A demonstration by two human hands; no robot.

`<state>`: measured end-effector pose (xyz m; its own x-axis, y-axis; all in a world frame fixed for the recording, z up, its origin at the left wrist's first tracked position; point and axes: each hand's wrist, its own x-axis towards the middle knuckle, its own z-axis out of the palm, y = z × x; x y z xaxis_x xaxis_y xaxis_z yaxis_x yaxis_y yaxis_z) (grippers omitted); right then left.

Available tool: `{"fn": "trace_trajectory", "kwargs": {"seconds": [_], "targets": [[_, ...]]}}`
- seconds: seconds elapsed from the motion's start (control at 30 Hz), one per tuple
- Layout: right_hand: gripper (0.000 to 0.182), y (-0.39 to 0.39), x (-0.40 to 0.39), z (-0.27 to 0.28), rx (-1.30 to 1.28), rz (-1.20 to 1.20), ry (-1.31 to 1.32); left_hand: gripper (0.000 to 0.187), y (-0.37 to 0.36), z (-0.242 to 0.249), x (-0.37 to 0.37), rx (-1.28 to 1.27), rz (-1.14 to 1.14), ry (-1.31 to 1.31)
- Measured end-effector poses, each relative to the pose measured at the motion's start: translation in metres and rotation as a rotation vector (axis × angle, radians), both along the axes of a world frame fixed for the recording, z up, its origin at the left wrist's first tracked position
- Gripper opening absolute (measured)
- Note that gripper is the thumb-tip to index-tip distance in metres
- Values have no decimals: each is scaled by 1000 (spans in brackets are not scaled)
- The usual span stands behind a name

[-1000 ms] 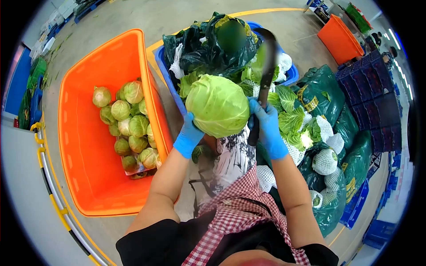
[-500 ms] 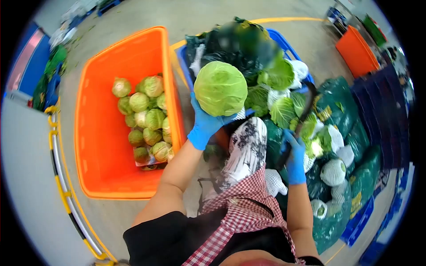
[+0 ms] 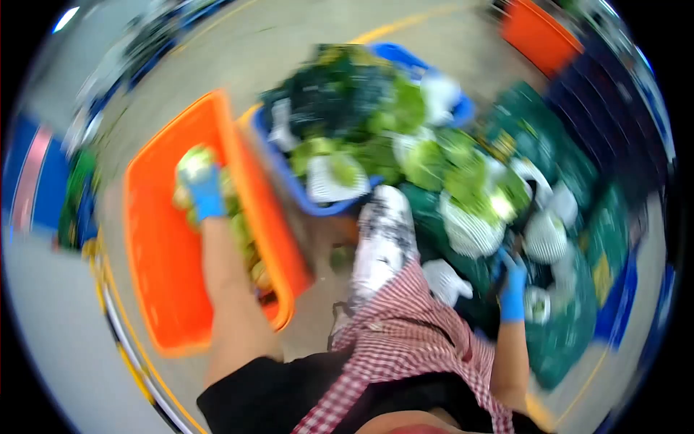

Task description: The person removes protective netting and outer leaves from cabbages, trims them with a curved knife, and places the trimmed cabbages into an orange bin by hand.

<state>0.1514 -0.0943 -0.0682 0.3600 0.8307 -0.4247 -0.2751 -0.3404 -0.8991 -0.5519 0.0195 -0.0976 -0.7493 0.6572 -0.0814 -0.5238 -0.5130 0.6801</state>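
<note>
My left hand [image 3: 205, 194], in a blue glove, reaches down into the orange bin [image 3: 170, 318]. Its fingers are on a pale green cabbage [image 3: 196, 159], just above other cabbages [image 3: 242, 228] in the bin. On the right, my blue-gloved right hand [image 3: 512, 289] is closed round the dark handle of a curved knife, beside the green bags. The blade is blurred and hard to make out against the dark background. Near this hand lie a cabbage in white foam netting [image 3: 470, 228] and loose green leaves [image 3: 463, 184].
A blue crate [image 3: 329, 210] holding dark plastic, leaves and white netting stands ahead. Green bags [image 3: 564, 347] lie on my right, with dark stacked crates [image 3: 603, 108] beyond. A yellow-and-black barrier [image 3: 123, 340] runs along the left. Another orange bin [image 3: 538, 36] stands far right.
My left hand has carried the cabbage left and down from in front of the blue crate into the orange bin. My right hand has dropped lower with the knife. The view has turned and blurred.
</note>
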Motion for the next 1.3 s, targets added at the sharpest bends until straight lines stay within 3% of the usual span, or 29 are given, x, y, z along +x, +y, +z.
{"fn": "trace_trajectory", "kwargs": {"seconds": [0.1,0.17,0.27,0.33,0.37,0.4,0.43,0.47,0.5,0.53,0.6,0.7,0.8,0.83,0.93,0.97,1.1,1.2,1.23,1.3], "targets": [[23,-28,6,2,10,1,1,34,42,26,54,9,-171,218],[24,-51,15,-9,-54,-46,-136,43,57,102,180,-148,-473,416],[24,-88,31,-16,-180,-106,-284,42,81,89,305,-208,-1050,574],[26,-111,54,-30,-110,-228,-283,42,86,57,410,-337,-1372,895],[27,-120,65,-32,-63,-317,-268,40,72,31,457,-350,-1419,758],[27,-128,79,-34,-16,-400,-253,36,54,35,511,-299,-1636,796],[29,-136,95,-33,-61,-452,-275,34,42,19,561,-209,-1709,990],[29,-144,111,-19,-164,-458,-291,37,30,5,608,-66,-1768,996],[27,-153,128,-21,-184,-489,-274,39,25,-17,657,124,-1762,1151],[26,-161,142,-24,-205,-519,-257,47,3,6,703,184,-1819,1172],[22,-172,158,-25,-142,-614,-216,67,-4,-21,786,545,-1502,1646],[21,-185,172,-33,-85,-672,-162,99,2,-62,885,486,-1126,2051],[21,-187,166,-44,-78,-710,-78,96,1,-64,911,274,-1018,2149],[22,-185,165,-47,-70,-720,-63,82,-2,-62,912,312,-909,2177],[24,-174,157,-56,-45,-737,12,62,-11,-69,896,474,-701,2233],[24,-167,160,-57,-30,-732,43,39,-10,-75,889,603,-734,2202],[24,-133,175,-38,44,-679,12,21,-12,-96,874,664,-906,2015],[23,-110,185,-34,83,-633,23,22,28,-117,861,39,-1608,1127],[23,-102,187,-34,85,-619,20,27,28,-54,843,19,-1717,1114],[24,-83,192,-40,111,-597,24,24,44,-27,825,-112,-1712,958]]}}
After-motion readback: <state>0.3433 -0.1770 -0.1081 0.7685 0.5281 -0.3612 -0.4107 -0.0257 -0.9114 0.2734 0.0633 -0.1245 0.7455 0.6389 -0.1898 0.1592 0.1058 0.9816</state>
